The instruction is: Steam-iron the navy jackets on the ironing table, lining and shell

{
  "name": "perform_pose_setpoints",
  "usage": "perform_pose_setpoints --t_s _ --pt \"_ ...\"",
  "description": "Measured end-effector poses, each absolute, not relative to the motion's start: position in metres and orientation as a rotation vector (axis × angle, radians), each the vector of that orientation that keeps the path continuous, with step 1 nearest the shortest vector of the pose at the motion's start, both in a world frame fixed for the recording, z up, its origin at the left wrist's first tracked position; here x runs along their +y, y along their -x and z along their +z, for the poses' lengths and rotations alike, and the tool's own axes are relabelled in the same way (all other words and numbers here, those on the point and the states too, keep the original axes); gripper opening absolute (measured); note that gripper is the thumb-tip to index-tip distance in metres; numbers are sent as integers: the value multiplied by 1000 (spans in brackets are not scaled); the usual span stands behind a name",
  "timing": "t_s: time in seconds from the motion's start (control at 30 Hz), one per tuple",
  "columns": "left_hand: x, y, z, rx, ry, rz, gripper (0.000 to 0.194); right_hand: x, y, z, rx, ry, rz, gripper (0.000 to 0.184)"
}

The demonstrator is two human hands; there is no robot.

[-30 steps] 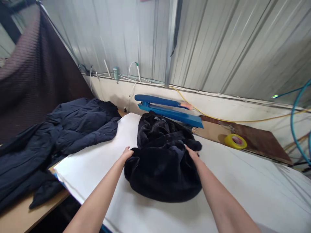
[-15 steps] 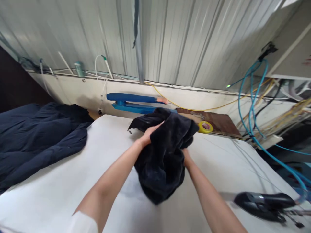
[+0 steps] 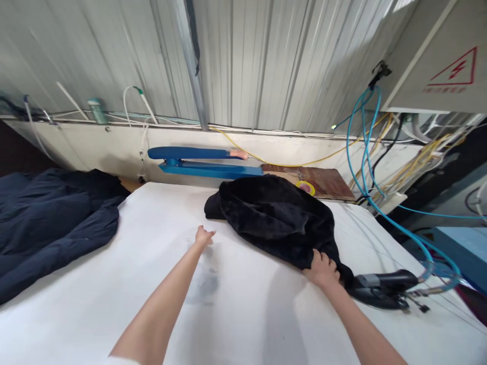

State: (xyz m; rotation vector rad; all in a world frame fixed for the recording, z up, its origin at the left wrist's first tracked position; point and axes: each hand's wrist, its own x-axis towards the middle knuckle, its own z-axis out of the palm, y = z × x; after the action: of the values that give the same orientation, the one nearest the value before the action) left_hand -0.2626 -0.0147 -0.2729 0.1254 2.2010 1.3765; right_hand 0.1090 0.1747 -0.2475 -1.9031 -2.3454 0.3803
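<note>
A black furry garment (image 3: 277,218) lies spread on the white padded table (image 3: 160,284), right of centre. My right hand (image 3: 322,267) is closed on the garment's near edge, close to a black iron (image 3: 384,289). My left hand (image 3: 203,235) reaches out over the bare white surface left of the garment, fingers stretched out and holding nothing.
A dark blue jacket (image 3: 49,223) is heaped at the left. A blue sleeve board (image 3: 201,161) stands along the back wall, with a brown board (image 3: 327,182) and a yellow tape roll (image 3: 306,187) beside it. Blue and yellow hoses (image 3: 365,167) hang at the right, under a grey electrical box (image 3: 441,66).
The garment was lifted in both hands, then laid down spread to the right. My left hand let go of it; my right hand now grips its near edge. The view turned right.
</note>
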Motion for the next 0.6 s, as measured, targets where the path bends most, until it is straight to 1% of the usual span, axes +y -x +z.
perform_pose_setpoints --t_s 0.1,0.17,0.2,0.27,0.33,0.4,0.43,0.5,0.6 --pt "2 248 -286 2086 -49 1514 71 143 -100 -263 -2600 1692 -17 54" --pt "17 246 -287 2018 -3 1607 68 137 -95 -269 -2650 1540 -125 46" --pt "23 246 -287 1990 19 1644 67 140 -93 -270 -2644 1542 -101 43" --pt "34 249 -286 1948 60 1697 67 156 -94 -264 -2606 1598 98 39" --pt "40 252 -285 1927 86 1729 68 181 -100 -248 -2584 1590 350 40" --pt "43 256 -285 1925 84 1743 68 206 -112 -225 -2532 1551 512 40" --pt "44 257 -284 1929 69 1740 64 216 -119 -212 -2482 1556 549 40" --pt "46 258 -283 1945 12 1712 51 227 -133 -190 -2389 1632 570 41" --pt "49 257 -277 2001 -120 1659 35 226 -143 -174 -2412 1789 531 41"
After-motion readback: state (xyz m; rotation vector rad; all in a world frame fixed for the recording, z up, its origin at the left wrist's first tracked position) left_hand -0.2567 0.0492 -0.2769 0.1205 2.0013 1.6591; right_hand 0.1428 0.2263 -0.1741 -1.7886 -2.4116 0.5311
